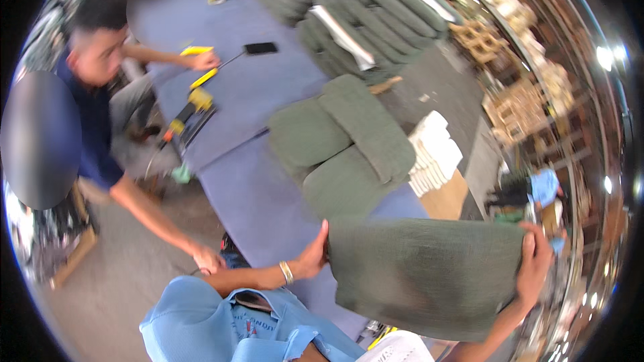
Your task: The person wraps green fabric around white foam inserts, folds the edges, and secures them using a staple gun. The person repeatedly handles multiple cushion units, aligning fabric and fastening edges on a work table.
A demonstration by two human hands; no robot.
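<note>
A dark green fabric-covered cushion (422, 275) is held up at the near edge of the blue-topped table (248, 194). My left hand (313, 253), with a bracelet at the wrist, grips its left edge, thumb up. At the opposite edge, my right hand (534, 263) has its fingers wrapped over the side. Both hands carry it roughly level, its broad face toward me. Just beyond it, several green padded pieces (365, 127) lie on the table, one overlapping the others.
Tall stacks of green cushions (369, 20) stand at the far right. White folded cloths (435, 151) lie at the table's right side. A yellow-and-black staple gun (194, 117) and a phone (261, 48) rest on the table. Co-workers are at the left; one arm (157, 218) reaches near my left forearm.
</note>
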